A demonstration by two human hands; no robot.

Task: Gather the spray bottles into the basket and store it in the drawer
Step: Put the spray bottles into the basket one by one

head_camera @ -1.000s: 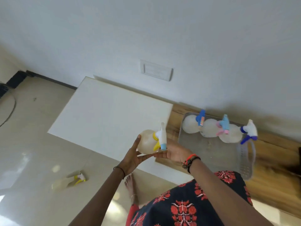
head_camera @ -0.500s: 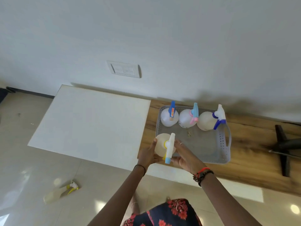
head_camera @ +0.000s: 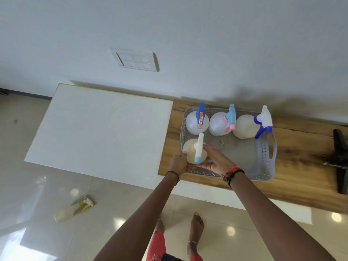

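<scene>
Head view showed both hands, left (head_camera: 178,164) and right (head_camera: 216,162), clasping a bottle (head_camera: 194,154) upright (to seat it) at the basket's (head_camera: 265,153) seven-o'clock corner.

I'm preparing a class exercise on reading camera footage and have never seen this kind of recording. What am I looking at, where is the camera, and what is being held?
There is no machine here: a person wears a camera on the head, so the one picture looks down along both arms. The left hand and right hand together hold a spray bottle with a yellow collar, in the near left corner of a grey basket. Three more bottles stand along its far side. The basket sits on a wooden top beside a white surface. One more spray bottle lies on the floor.
</scene>
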